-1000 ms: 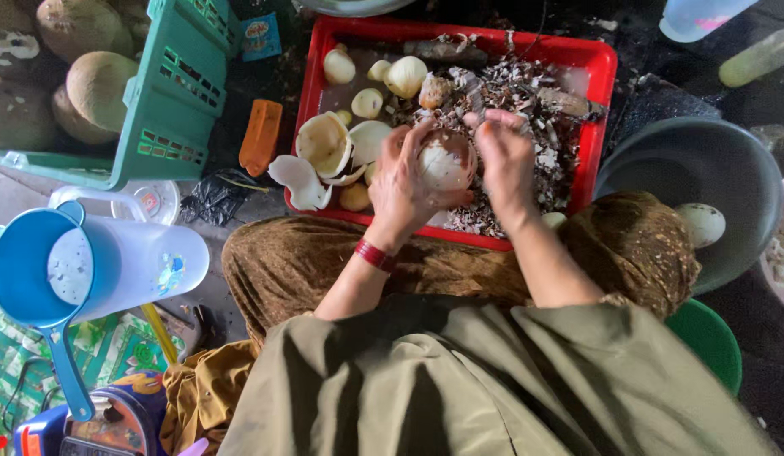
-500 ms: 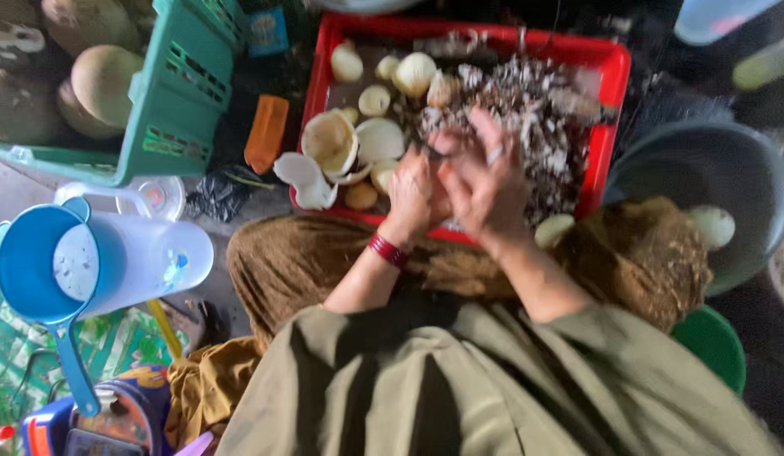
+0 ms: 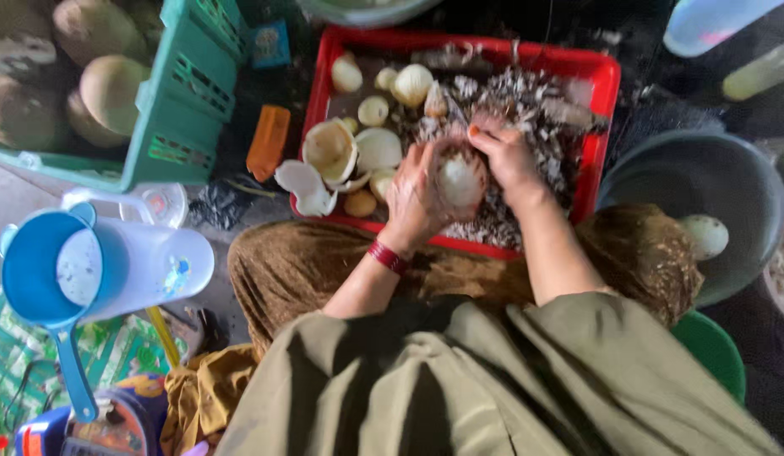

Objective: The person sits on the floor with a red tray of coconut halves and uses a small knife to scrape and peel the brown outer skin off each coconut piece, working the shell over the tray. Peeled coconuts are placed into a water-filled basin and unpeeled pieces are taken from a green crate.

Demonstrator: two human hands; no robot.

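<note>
Coconut (image 3: 461, 179), partly peeled and pale, is sitting between both hands above the red tray (image 3: 609, 84) of husk shavings. Left hand (image 3: 417, 192) is cupping and gripping its left side; right hand (image 3: 510, 160) is clasping its right side from above. Left of them, shell halves (image 3: 333, 150) are lying; right, a grey basin (image 3: 705, 181) is standing.

Red tray (image 3: 607, 93) holding white-and-cream coconut pieces (image 3: 358, 152) and grey-brown shavings (image 3: 527, 101). Coconut (image 3: 460, 177) in hands showing white flesh, brown skin patches. Red band (image 3: 387, 257) circling left wrist. Green crate (image 3: 185, 101) holding tan husks (image 3: 113, 89). Orange block (image 3: 268, 142) lying beside. Blue scoop (image 3: 46, 279) sitting on white jug (image 3: 155, 266). Olive shirt (image 3: 493, 388) and brown patterned cloth (image 3: 307, 270) covering person. Grey basin (image 3: 705, 177) holding pale ball (image 3: 705, 236).
</note>
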